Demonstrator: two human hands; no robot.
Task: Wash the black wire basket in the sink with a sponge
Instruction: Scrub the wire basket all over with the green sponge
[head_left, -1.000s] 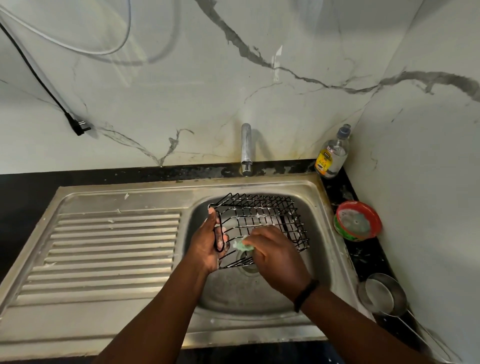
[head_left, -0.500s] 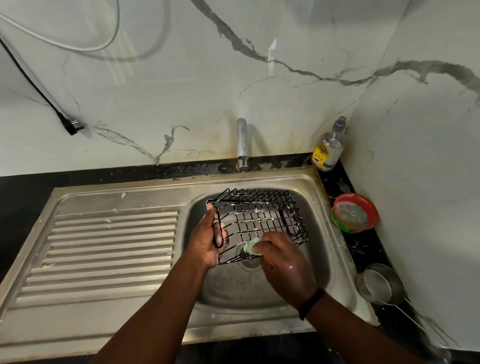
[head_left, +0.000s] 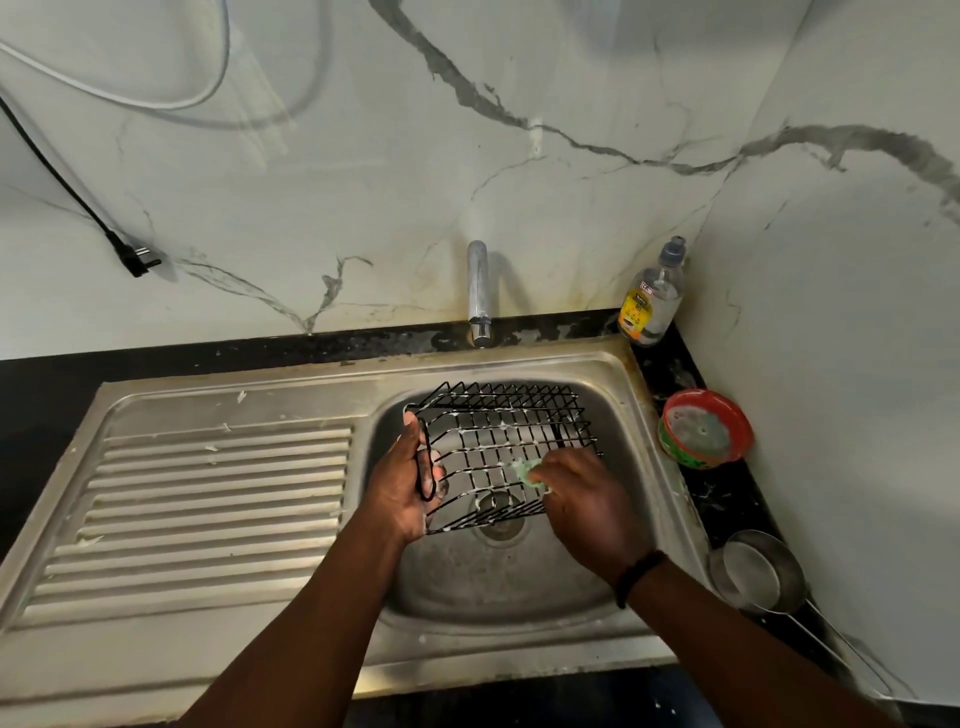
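A black wire basket (head_left: 506, 431) is tipped on its side over the steel sink (head_left: 631, 395) bowl, with white suds along its wires. My left hand (head_left: 402, 486) grips the looped handle at its left end. My right hand (head_left: 584, 501) presses a small green sponge (head_left: 527, 470) against the basket's lower right wires. Most of the sponge is hidden under my fingers. The drain (head_left: 501, 522) shows through the mesh below the basket.
The tap (head_left: 478, 291) stands behind the bowl, with no water running. A soap bottle (head_left: 652, 299) sits in the back right corner. A red and green dish (head_left: 706, 428) and a steel pan (head_left: 758, 571) lie on the right counter. The ribbed drainboard (head_left: 208, 504) stretches left.
My right hand has slid the sponge rightward and slightly down along the basket's wires. My left hand keeps its hold on the handle. The camera has shifted a little.
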